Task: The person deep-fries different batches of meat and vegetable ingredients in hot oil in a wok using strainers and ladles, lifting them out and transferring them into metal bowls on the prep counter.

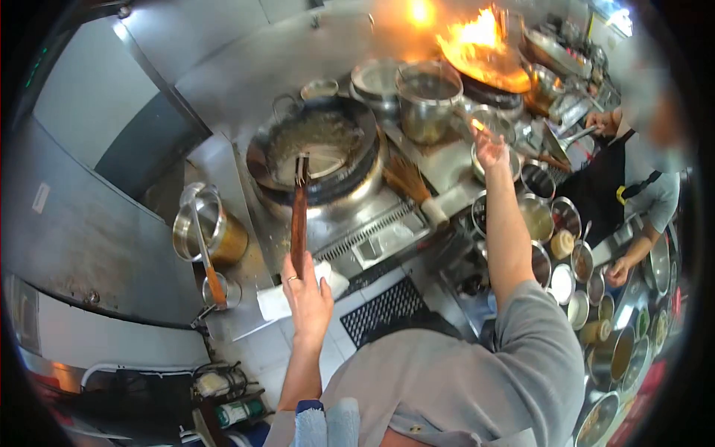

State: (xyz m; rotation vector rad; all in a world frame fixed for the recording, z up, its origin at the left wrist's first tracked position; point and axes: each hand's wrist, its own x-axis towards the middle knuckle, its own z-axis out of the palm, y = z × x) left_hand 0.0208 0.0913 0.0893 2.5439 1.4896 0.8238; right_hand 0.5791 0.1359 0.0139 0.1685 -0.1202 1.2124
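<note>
My left hand (307, 298) is closed round the lower end of a long tool with a reddish-brown wooden handle (299, 227). The tool's dark metal head reaches over a large black wok (257, 160) holding liquid, on the stove. A folded white cloth (274, 304) lies beside that hand. My right hand (491, 149) is stretched out to the right, past a tall steel pot (428, 112) and above bowls. Something small and bright orange shows at its fingertips; I cannot make out whether it is held.
Flames rise from another wok (484, 67) at the back right. A co-worker (648, 171) stands at the right, one hand near a ladle. Steel containers (562, 283) crowd the right counter. A bamboo brush (410, 182) lies between; a steel pot (231, 242) stands left.
</note>
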